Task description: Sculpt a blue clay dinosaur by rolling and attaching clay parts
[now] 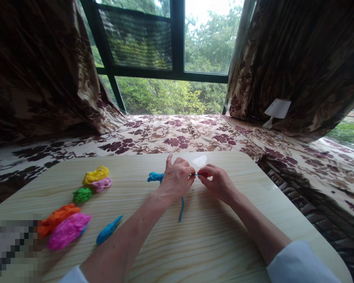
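Observation:
Over the far middle of the table, my left hand (pixel 179 175) and my right hand (pixel 216 181) are closed fingertip to fingertip. Stretched across the small gap between them is a thin blue clay strand (pixel 196 175), pinched at both sides. A crumpled blue clay figure (pixel 155 177) shows to the left of my left hand, which hides part of it. Below that hand a second thin blue clay roll (pixel 181 210) lies on the table. Near my left forearm rests a pointed lump of blue clay (pixel 107 232).
On the pale wooden table (pixel 224 243), to the left, lie yellow clay (pixel 96 175), light pink clay (pixel 102 184), green clay (pixel 82 195), orange clay (pixel 57 220) and magenta clay (pixel 67 231). A white scrap (pixel 200 160) lies behind my hands. Farther back stands a small lamp (pixel 277 109).

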Available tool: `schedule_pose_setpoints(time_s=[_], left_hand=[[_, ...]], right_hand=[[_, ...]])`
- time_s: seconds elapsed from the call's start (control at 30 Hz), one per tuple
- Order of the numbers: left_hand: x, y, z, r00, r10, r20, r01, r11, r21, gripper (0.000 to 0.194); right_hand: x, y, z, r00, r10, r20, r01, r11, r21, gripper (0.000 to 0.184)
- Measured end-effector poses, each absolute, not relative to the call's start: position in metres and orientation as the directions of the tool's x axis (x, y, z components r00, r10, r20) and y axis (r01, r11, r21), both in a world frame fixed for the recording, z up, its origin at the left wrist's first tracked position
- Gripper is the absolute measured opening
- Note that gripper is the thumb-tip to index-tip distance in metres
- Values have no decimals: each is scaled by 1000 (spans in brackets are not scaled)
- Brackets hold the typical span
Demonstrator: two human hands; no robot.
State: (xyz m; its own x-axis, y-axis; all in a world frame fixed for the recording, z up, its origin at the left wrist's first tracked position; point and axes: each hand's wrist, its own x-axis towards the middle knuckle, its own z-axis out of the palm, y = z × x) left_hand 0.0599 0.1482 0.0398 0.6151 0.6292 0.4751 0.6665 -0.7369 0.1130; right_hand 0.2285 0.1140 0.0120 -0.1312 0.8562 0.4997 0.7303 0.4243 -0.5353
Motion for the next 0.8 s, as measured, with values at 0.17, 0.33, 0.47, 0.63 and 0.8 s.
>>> schedule_pose_setpoints(time_s=[0.17,0.33,0.47,0.63,0.8], left_hand=[[61,147,40,618,619,485,669,-738,91,14],[62,146,39,622,616,483,665,-742,91,12],[63,145,39,635,602,483,652,-754,83,18],[64,144,38,626,606,491,659,-747,82,19],[64,144,38,626,610,485,659,-747,89,15]], right_hand=[[229,113,14,-135,856,499,729,427,-536,11],[230,113,14,-136,857,498,727,427,-537,11],[230,113,14,-138,857,496,724,429,-541,10],[231,113,14,-141,861,489,721,427,-545,11],[234,113,15,-141,866,479,725,420,-546,15]])
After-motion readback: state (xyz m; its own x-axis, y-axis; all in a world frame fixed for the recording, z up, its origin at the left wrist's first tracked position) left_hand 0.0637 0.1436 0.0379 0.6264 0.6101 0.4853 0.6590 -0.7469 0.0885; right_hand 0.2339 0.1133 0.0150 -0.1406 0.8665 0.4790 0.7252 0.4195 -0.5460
